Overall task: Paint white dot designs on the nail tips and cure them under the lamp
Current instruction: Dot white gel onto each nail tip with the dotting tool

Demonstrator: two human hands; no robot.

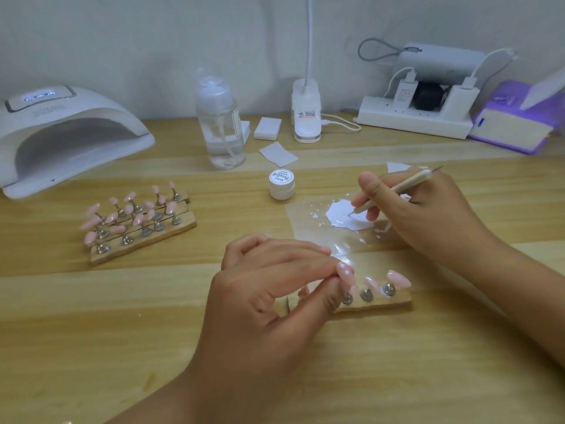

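Observation:
My left hand (269, 289) pinches a pink nail tip (346, 273) that carries white dots, just above a wooden strip (382, 302) holding more pink tips on metal stands. My right hand (428, 209) grips a thin dotting tool (397, 188) like a pen. The tool's point touches a puddle of white gel (342, 217) on a clear palette sheet (308, 228). A small white gel pot (282, 184) stands behind the palette, lid on. The white curing lamp (65, 133) sits at the far left, its opening facing me.
Several wooden strips of pink tips (137, 223) lie left of centre. At the back stand a clear pump bottle (220, 123), white wipes (268, 127), a desk-lamp base (306, 113), a power strip with chargers (415, 116) and a purple case (516, 120).

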